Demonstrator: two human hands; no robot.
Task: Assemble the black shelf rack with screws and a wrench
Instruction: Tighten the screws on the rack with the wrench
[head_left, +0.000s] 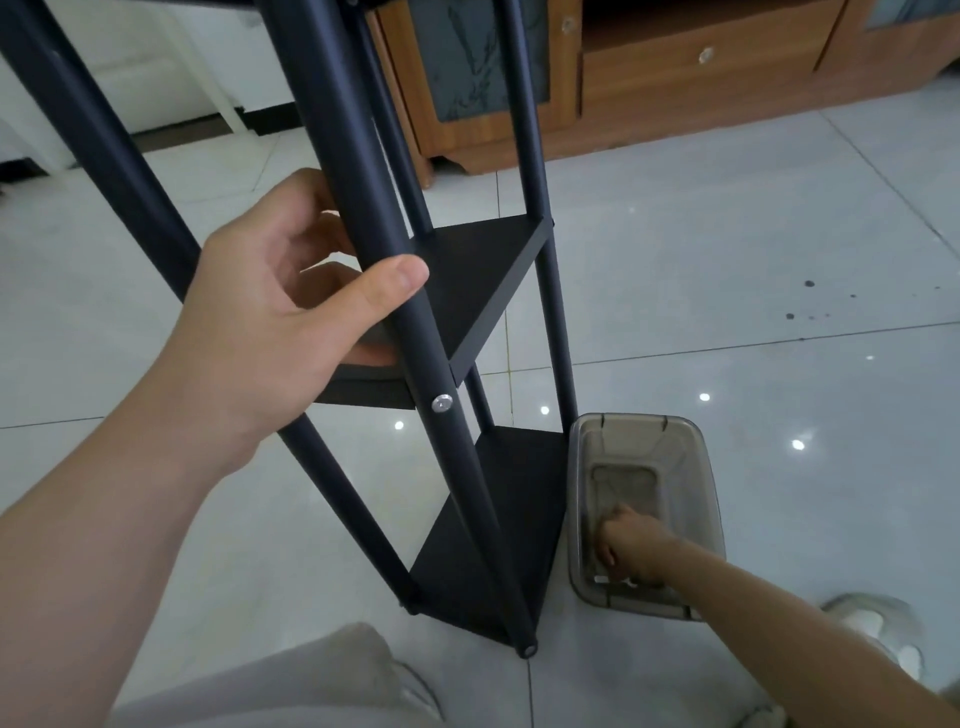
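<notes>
Fingers (311, 189) of the left hand (270, 301) wrap the front pole (363, 171) of the rack (483, 275), above a fitted screw (442, 403); the rack stands on the floor (727, 260). The right hand (631, 545) curls inside the bin (644, 441) beside it; I cannot tell whether it holds anything. It is probably fetching the next screw.

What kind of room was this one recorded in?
Probably a home living room. The floor is laid with glossy pale floor tiles, a wooden cabinet with a drawer and dark panelled doors stands along the wall, and the black shelf rack stands on the floor.
</notes>
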